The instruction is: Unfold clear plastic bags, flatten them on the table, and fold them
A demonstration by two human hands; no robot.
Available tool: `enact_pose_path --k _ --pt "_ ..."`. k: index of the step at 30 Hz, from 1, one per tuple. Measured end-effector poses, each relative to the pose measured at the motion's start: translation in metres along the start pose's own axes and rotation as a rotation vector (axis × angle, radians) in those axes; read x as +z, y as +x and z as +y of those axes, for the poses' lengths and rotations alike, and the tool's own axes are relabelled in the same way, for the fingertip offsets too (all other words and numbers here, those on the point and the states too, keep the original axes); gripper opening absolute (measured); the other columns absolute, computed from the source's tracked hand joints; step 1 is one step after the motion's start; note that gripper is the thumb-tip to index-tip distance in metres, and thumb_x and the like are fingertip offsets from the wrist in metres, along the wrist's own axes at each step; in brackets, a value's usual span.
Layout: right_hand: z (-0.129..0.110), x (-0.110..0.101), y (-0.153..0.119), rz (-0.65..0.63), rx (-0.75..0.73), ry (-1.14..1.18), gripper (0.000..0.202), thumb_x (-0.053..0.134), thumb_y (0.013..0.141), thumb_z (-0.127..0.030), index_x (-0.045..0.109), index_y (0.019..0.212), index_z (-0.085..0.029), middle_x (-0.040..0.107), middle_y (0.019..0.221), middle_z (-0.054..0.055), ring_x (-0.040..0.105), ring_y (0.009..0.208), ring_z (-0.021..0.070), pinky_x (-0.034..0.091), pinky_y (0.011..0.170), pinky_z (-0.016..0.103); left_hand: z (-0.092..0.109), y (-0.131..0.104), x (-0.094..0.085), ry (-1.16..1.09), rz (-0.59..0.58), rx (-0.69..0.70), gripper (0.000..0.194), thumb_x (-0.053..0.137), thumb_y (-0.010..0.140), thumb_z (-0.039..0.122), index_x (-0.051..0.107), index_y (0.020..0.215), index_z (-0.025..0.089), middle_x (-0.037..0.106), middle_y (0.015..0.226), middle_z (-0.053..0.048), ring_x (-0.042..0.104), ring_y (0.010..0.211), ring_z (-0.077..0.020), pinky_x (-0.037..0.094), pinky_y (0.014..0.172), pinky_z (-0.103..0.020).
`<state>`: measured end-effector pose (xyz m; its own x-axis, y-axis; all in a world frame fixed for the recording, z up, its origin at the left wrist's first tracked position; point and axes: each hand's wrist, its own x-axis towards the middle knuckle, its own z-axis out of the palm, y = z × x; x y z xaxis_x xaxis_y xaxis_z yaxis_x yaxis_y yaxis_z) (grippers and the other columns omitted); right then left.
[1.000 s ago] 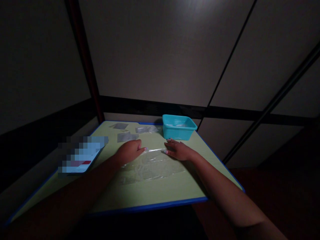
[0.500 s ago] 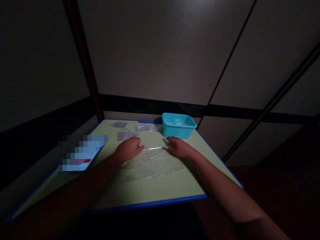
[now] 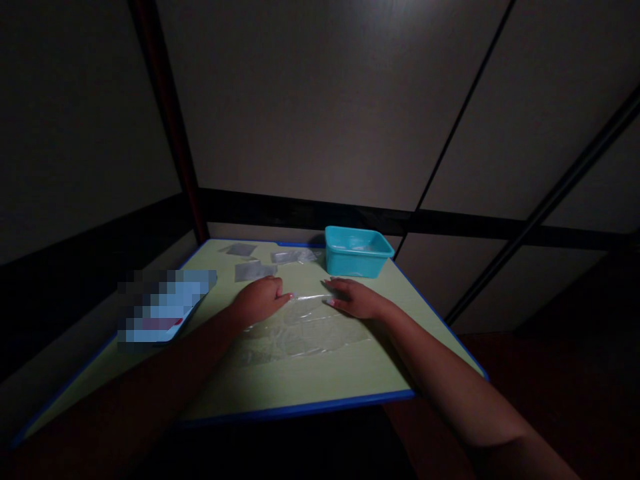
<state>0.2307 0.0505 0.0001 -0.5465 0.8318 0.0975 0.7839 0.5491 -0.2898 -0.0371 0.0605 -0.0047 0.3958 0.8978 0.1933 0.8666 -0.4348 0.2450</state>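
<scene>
A clear, creased plastic bag lies flat on the pale green tabletop. At its far left corner is my left hand, fingers curled in and thumb stretched along the bag's top edge. My right hand rests over the far right part of the bag, palm down, its fingers stretched out and slightly apart. The thumb of that hand touches or hovers just over the film; I cannot tell which.
Behind my right hand stands a turquoise plastic basket with clear film inside. Small folded clear pieces and a crumpled clear bag lie at the back. A blurred-out tablet-like device sits at left. Blue edging borders the table.
My right hand has shifted slightly left and toward me, its fingers a little more extended. My left thumb has moved slightly to the right along the bag's edge.
</scene>
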Motion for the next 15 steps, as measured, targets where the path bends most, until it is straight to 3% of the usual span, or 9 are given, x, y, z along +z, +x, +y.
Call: enact_pose_path --k 4,8,11,15 --pt "0.0003 0.0008 0.0007 -0.013 -0.013 -0.035 0.059 0.044 0.089 -0.05 0.049 0.134 -0.012 0.043 0.141 0.017 0.039 0.131 0.028 0.033 0.106 0.041 0.0006 -0.0005 0.0003 0.004 -0.002 -0.007 0.03 0.049 0.083 0.045 0.054 0.069 0.019 0.06 0.076 -0.004 0.054 0.067 -0.0174 0.033 0.057 -0.026" --pt "-0.0009 -0.0017 0.0014 0.074 -0.03 -0.007 0.049 0.047 0.088 -0.047 0.058 0.123 -0.014 0.058 0.125 0.014 0.053 0.116 0.0256 0.04 0.097 0.036 0.0016 -0.0004 0.002 -0.018 -0.017 0.018 0.03 0.05 0.082 0.044 0.053 0.066 0.019 0.059 0.075 -0.004 0.054 0.068 -0.018 0.033 0.059 -0.027" --pt "0.0003 -0.0035 0.0024 0.156 0.062 -0.014 0.034 0.053 0.087 -0.04 0.066 0.104 -0.014 0.063 0.105 0.013 0.059 0.096 0.022 0.044 0.085 0.031 0.0018 0.0001 0.0037 -0.046 -0.038 0.039 0.03 0.051 0.081 0.044 0.051 0.064 0.019 0.058 0.074 -0.004 0.054 0.07 -0.0182 0.034 0.06 -0.027" --pt "0.0074 -0.002 0.0059 0.215 0.166 -0.049 0.02 0.059 0.084 -0.032 0.066 0.09 -0.014 0.061 0.092 0.009 0.056 0.085 0.0177 0.042 0.076 0.027 0.0022 0.0 0.0035 -0.045 -0.046 0.084 0.03 0.051 0.08 0.044 0.049 0.062 0.019 0.056 0.074 -0.004 0.054 0.071 -0.0188 0.034 0.062 -0.028"
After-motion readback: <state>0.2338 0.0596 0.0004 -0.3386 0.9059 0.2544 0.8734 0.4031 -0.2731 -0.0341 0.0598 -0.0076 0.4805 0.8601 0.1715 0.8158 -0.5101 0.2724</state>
